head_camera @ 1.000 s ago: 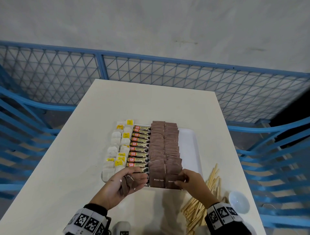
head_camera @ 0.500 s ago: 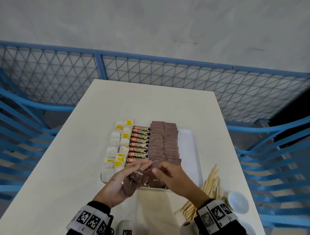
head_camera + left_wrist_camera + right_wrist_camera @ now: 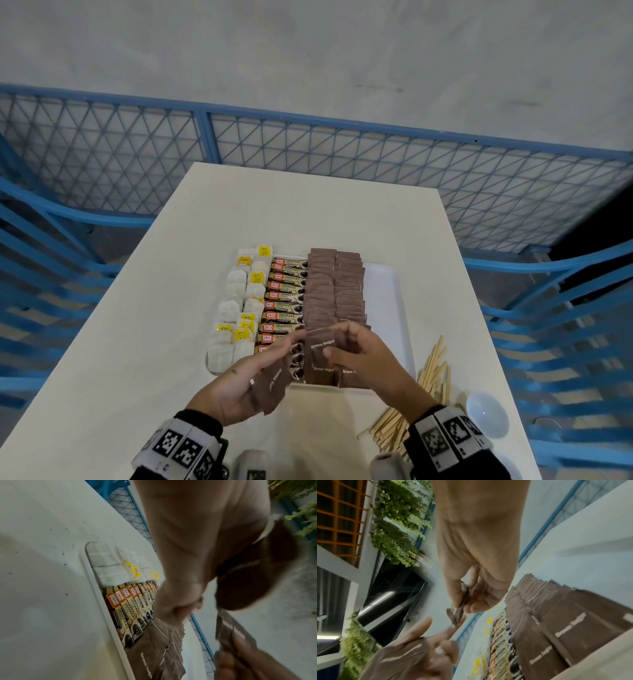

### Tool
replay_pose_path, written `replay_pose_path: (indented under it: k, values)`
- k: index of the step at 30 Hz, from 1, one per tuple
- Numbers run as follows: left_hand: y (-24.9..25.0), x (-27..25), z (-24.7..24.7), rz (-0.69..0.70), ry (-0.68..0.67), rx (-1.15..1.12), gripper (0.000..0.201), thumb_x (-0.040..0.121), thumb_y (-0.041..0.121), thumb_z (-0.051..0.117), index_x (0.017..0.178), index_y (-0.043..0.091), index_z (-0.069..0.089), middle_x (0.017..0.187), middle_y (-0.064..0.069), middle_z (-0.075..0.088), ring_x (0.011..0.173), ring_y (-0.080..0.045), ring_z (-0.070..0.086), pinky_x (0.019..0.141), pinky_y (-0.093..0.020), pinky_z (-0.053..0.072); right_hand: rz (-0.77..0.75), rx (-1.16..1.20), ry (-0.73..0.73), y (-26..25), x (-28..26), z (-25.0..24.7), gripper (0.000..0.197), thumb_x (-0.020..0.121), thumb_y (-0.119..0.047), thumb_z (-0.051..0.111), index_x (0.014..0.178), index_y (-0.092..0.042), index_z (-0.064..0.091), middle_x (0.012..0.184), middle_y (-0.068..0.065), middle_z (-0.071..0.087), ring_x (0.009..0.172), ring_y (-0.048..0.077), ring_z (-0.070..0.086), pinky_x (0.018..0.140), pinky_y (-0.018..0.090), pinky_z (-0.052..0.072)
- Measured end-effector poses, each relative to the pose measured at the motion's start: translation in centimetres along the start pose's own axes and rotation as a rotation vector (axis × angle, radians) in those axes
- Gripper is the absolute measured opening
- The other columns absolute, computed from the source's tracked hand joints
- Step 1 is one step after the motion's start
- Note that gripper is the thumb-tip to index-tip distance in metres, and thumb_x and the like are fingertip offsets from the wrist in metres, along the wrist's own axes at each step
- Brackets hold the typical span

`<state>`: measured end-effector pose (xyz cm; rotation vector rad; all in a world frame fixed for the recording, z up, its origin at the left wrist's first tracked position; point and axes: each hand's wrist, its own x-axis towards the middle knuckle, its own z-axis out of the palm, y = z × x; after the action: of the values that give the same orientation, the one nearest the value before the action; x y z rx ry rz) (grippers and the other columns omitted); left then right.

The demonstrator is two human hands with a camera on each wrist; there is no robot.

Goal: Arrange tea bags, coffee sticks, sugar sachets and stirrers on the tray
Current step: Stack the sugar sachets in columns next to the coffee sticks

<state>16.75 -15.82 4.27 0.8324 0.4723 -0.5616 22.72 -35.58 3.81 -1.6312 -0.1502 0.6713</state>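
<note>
A white tray [image 3: 385,308] holds tea bags [image 3: 236,305] along its left side, then a column of coffee sticks [image 3: 284,294], then two columns of brown sugar sachets [image 3: 334,291]. My left hand [image 3: 236,390] is at the tray's near left corner and holds a few spare sugar sachets [image 3: 272,385] under its thumb. My right hand [image 3: 363,359] pinches one sugar sachet [image 3: 322,344] just above the near end of the sachet columns. The right wrist view shows that pinch on the sachet [image 3: 456,615]. Wooden stirrers [image 3: 414,401] lie loose on the table to the right of the tray.
A small white bowl [image 3: 486,414] stands near the table's front right corner, beside the stirrers. The tray's right strip is bare. The white table [image 3: 308,212] is ringed by blue metal fencing [image 3: 205,137] on all sides.
My right hand left the sachets at the tray's front, went to my left hand, took one sachet from it and now holds it over the columns.
</note>
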Motion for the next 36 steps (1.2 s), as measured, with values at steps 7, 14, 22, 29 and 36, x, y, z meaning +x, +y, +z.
replay_pose_path:
  k: [7, 14, 22, 29, 36]
  values:
    - [-0.3, 0.4, -0.2, 0.022, 0.006, 0.231, 0.033, 0.086, 0.030, 0.056, 0.113, 0.016, 0.067, 0.070, 0.000, 0.063, 0.060, -0.012, 0.062, 0.056, -0.019, 0.047, 0.067, 0.118, 0.146, 1.4, -0.6, -2.4, 0.015, 0.089, 0.004, 0.052, 0.103, 0.001, 0.057, 0.082, 0.007, 0.064, 0.070, 0.014, 0.061, 0.065, 0.023, 0.052]
    - [-0.6, 1.2, -1.6, 0.135, 0.024, 0.365, 0.041, 0.075, 0.024, 0.076, 0.101, -0.006, 0.067, 0.090, -0.017, 0.066, 0.077, -0.022, 0.062, 0.067, -0.026, 0.053, 0.103, 0.170, 0.270, 3.0, -0.9, -4.3, 0.005, 0.091, -0.006, 0.056, 0.094, -0.002, 0.055, 0.086, 0.013, 0.062, 0.076, 0.020, 0.065, 0.072, 0.030, 0.056]
    - [-2.1, 3.8, -1.4, 0.341, 0.297, 0.621, 0.021, 0.078, -0.005, 0.068, 0.076, 0.014, 0.074, 0.072, -0.003, 0.074, 0.070, -0.016, 0.068, 0.068, -0.022, 0.054, 0.060, -0.502, 0.181, 5.7, -0.1, -4.5, 0.021, 0.079, -0.014, 0.071, 0.082, -0.027, 0.055, 0.085, -0.008, 0.063, 0.082, 0.008, 0.058, 0.070, 0.013, 0.046]
    - [-3.5, 6.4, -0.6, 0.398, 0.305, 1.194, 0.029, 0.077, 0.010, 0.073, 0.071, 0.035, 0.058, 0.073, 0.013, 0.060, 0.072, -0.002, 0.055, 0.063, -0.008, 0.038, -0.017, -0.846, 0.054, 5.8, 0.4, -3.7, 0.023, 0.080, -0.020, 0.069, 0.090, -0.025, 0.049, 0.095, -0.007, 0.052, 0.087, 0.009, 0.049, 0.069, 0.008, 0.036]
    - [-4.0, 7.9, 0.1, 0.530, 0.353, 1.644, 0.017, 0.083, 0.026, 0.063, 0.097, 0.019, 0.060, 0.100, 0.003, 0.063, 0.091, -0.015, 0.055, 0.073, -0.024, 0.037, -0.129, -0.969, 0.083, 6.4, 0.4, -3.8, 0.028, 0.080, -0.031, 0.066, 0.100, -0.021, 0.049, 0.099, -0.013, 0.043, 0.093, 0.009, 0.047, 0.081, 0.015, 0.045]
